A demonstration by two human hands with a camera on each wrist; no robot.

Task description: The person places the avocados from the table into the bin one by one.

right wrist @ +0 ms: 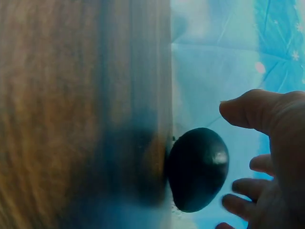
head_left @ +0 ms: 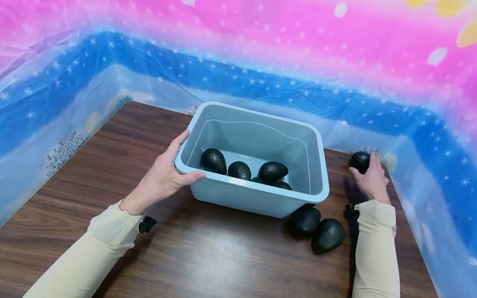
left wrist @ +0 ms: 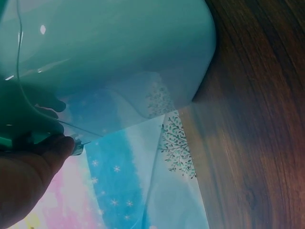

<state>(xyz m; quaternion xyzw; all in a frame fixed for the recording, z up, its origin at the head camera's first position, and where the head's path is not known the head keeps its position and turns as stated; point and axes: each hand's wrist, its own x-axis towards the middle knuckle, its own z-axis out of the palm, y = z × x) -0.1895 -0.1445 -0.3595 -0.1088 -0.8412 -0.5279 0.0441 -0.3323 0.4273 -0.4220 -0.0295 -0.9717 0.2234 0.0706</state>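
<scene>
A light blue plastic bin [head_left: 238, 200] stands tilted toward the viewer in the head view. My left hand [head_left: 162, 176] grips its left end at the rim, thumb over the front corner. Inside lie several dark avocados [head_left: 214, 160]. My right hand [head_left: 374, 180] reaches to a single avocado [head_left: 359, 161] near the table's back right corner. In the right wrist view that hand has its thumb and fingers spread beside the avocado [right wrist: 198, 169], with a gap between them. The left wrist view shows the bin's side wall [left wrist: 133, 43] and the thumb at its rim.
Two avocados, one at the bin's corner [head_left: 304, 221] and one nearer the viewer [head_left: 328, 235], lie on the brown wood table [head_left: 208, 256]; part of another shows behind them. A pink and blue snowflake-print cloth [head_left: 242, 70] hangs around the table's back and sides.
</scene>
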